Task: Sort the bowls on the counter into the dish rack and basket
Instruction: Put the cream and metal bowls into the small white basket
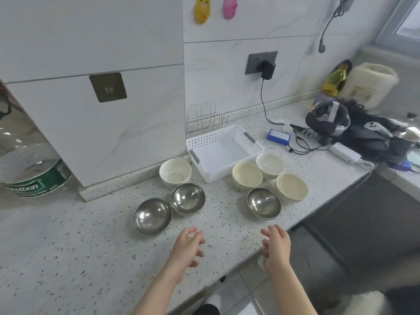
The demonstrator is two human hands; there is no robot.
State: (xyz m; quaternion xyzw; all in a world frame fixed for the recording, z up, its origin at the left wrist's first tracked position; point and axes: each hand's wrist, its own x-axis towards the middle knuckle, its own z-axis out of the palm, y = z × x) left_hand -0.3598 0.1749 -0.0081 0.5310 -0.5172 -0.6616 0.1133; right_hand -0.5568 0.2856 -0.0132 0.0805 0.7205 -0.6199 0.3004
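Observation:
Several bowls stand upright on the speckled counter (68, 258). To the left are two steel bowls (152, 215) (187, 198) and a white ceramic bowl (175, 174). To the right are a steel bowl (263, 203) and three cream ceramic bowls (247, 175) (270, 165) (291, 187). An empty white basket (223, 153) sits behind them, with a wire dish rack (205, 120) at the wall. My left hand (187, 247) and my right hand (276, 245) hover over the counter's front, fingers relaxed, holding nothing.
A large water bottle (27, 160) stands at the far left. A charger and cable (267, 71) hang from a wall socket. A blue box (279, 136), a headset (327, 119), cables, a white power bank (345, 153) and a jug (369, 84) crowd the right.

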